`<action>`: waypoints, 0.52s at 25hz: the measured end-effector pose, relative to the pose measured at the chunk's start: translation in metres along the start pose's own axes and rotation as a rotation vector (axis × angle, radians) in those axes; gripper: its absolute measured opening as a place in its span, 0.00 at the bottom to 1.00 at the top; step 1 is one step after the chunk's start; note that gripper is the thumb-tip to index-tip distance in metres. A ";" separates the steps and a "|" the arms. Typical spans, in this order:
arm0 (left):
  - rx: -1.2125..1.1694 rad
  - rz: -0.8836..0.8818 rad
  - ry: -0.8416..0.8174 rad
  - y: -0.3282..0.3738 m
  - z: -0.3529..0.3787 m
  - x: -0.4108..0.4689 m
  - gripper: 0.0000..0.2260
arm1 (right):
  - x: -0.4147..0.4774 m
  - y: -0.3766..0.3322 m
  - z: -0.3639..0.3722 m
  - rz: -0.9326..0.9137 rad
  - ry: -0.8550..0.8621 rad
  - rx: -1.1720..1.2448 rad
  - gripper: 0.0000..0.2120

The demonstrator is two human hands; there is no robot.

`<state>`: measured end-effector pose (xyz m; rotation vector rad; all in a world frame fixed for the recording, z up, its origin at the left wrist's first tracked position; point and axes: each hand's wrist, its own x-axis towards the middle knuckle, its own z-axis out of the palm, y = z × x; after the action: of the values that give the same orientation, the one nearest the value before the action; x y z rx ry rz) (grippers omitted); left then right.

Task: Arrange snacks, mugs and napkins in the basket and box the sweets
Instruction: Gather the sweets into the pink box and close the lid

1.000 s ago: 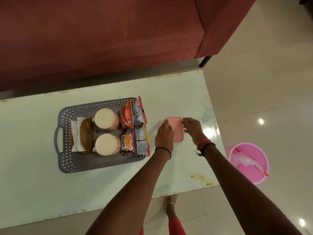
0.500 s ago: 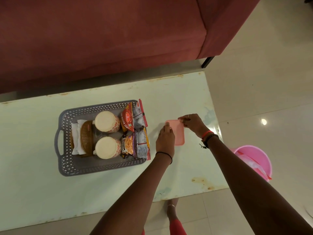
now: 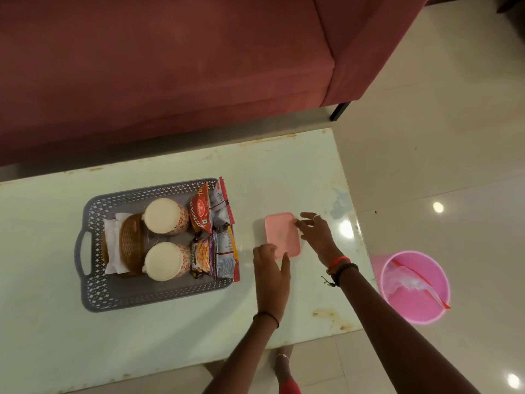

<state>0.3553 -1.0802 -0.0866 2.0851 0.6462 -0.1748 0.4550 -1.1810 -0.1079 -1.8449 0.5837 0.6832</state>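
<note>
Beside the Bhujia Sev packet [image 3: 200, 213], left hand [image 3: 271, 275] and right hand [image 3: 315, 237], fingers [image 3: 309, 216] straight, on pink box [image 3: 281, 233].

A grey perforated plastic basket [image 3: 93, 280] with a handle at its left end sits flat on the pale worktop [image 3: 170, 336]. Inside, at its left end, are folded white napkins [image 3: 112, 231]. Two cream mugs with a red pattern stand in the middle, one farther [image 3: 166, 216] and one nearer [image 3: 167, 261], each showing a flat round cream face upward. Snack packets stand upright along the right end: a red packet [image 3: 201, 213], a packet picturing peanuts [image 3: 201, 257] and silver-backed packets [image 3: 224, 251]. A small pink rectangular box [image 3: 282, 234], its lid closed, lies flat on the worktop to the right of the basket, apart from it.
</note>
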 end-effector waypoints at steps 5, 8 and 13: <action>-0.840 -0.871 -0.103 0.005 0.027 -0.013 0.13 | -0.016 0.024 -0.003 0.029 -0.064 0.126 0.14; -0.960 -0.847 -0.084 0.008 0.032 -0.002 0.13 | -0.018 0.025 0.000 0.035 -0.068 0.147 0.13; -0.952 -0.852 -0.006 0.004 0.027 0.010 0.09 | -0.019 0.016 0.014 0.035 -0.075 0.160 0.15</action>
<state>0.3689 -1.1001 -0.1024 0.8224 1.2777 -0.2764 0.4279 -1.1722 -0.1090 -1.6572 0.6050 0.7058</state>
